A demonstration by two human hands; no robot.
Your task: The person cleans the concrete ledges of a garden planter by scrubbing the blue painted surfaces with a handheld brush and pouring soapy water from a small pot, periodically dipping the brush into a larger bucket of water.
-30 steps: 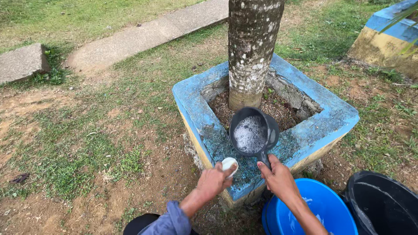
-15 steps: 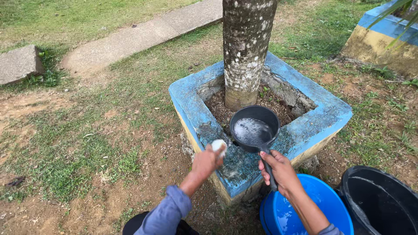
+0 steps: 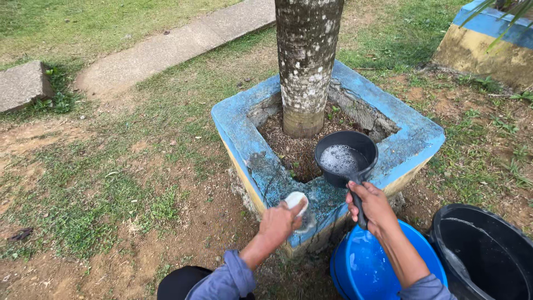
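Black dipper [image 3: 345, 158] in right fingers [image 3: 363, 195]

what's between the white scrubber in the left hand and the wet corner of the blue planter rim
Nothing visible. The left hand presses the white scrubber right at the blue planter rim. The black dipper, held by the right hand, hangs off to the side, not over that corner.

Left hand [image 3: 279, 223]: near centre, fingers curled shut, forearm reaching up from a rolled blue sleeve.
Right hand [image 3: 373, 203]: right of it, fist apparently closed, arm bare.
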